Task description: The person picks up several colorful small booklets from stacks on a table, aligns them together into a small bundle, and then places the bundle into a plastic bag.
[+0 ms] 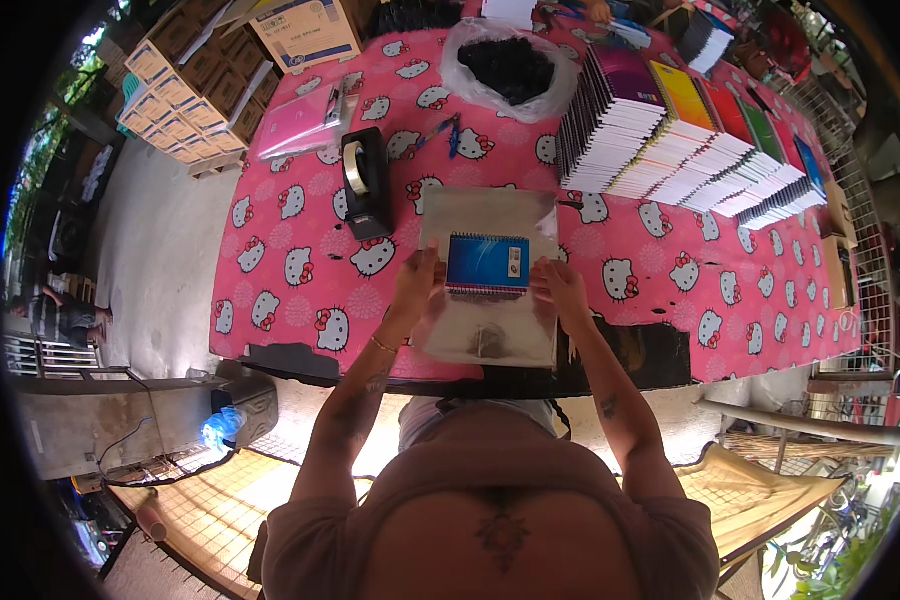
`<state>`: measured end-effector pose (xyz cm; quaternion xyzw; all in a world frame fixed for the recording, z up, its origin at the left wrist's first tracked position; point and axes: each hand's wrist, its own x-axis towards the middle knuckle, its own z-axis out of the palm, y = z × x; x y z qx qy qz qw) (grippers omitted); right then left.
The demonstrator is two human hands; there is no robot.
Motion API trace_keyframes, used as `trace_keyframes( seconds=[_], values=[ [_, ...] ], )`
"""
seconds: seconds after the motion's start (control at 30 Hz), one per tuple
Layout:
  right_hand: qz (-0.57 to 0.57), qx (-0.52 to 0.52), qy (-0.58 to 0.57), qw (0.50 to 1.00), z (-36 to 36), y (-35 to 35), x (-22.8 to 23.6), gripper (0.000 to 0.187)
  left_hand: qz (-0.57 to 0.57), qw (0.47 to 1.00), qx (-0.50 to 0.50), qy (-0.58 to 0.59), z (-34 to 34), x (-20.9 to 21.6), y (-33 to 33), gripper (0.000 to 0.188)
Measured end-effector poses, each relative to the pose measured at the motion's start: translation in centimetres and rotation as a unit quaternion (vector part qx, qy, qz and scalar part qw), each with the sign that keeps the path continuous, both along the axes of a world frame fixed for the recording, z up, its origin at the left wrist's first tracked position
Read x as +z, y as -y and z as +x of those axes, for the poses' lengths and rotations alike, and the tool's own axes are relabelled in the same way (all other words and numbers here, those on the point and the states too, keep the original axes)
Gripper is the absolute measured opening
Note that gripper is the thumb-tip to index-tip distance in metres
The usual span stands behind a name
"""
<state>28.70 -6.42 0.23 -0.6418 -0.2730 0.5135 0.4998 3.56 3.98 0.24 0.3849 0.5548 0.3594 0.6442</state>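
A small blue spiral notebook [488, 262] lies level between my two hands, with a coil along its far edge. Another coil shows below its near edge, so a second notebook seems to be stacked under it. My left hand [423, 282] is closed at the left side of the notebook, and my right hand [560, 290] pinches at its right side. Beneath them are clear plastic sheets or bags [482, 345], shiny and flat at the table's near edge. Part of the fingers' contact is hidden.
A black tape dispenser [370, 195] stands left of the plastic. Beyond are blue-handled scissors [454, 138], a pink pack [298, 122] and a plastic bag of black material [510, 72]. Tall stacks of spiral notebooks [630, 150] stand right; cartons [185, 90] are piled left.
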Motion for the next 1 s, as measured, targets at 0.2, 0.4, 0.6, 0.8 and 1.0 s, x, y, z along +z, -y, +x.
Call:
trace_keyframes(
  seconds=[0.2, 0.4, 0.6, 0.8, 1.0],
  values=[
    [0.295, 0.313, 0.430, 0.794, -0.6, 5.9, -0.9, 0.014, 0.443, 0.746, -0.432, -0.245, -6.9, -0.1, 3.2, 0.023],
    [0.205, 0.285, 0.411, 0.841, -1.1, 5.2, -0.6, 0.015, 0.429, 0.762, -0.430, -0.228, -7.0, 0.7, 3.5, 0.017],
    [0.228, 0.250, 0.429, 0.838, -2.4, 4.7, 4.0, 0.023, 0.496, 0.762, -0.337, -0.244, -7.1, 2.8, 3.7, 0.013],
    [0.277, -0.039, 0.612, 0.740, -3.7, 2.4, 9.1, 0.032, 0.222, 0.928, -0.274, -0.122, -6.4, 1.6, -0.9, 0.030],
    [0.234, 0.172, 0.620, 0.729, -10.6, 3.5, 4.4, 0.051, 0.048, 0.959, -0.278, -0.034, -5.6, 0.1, -3.3, 0.038]
  ],
)
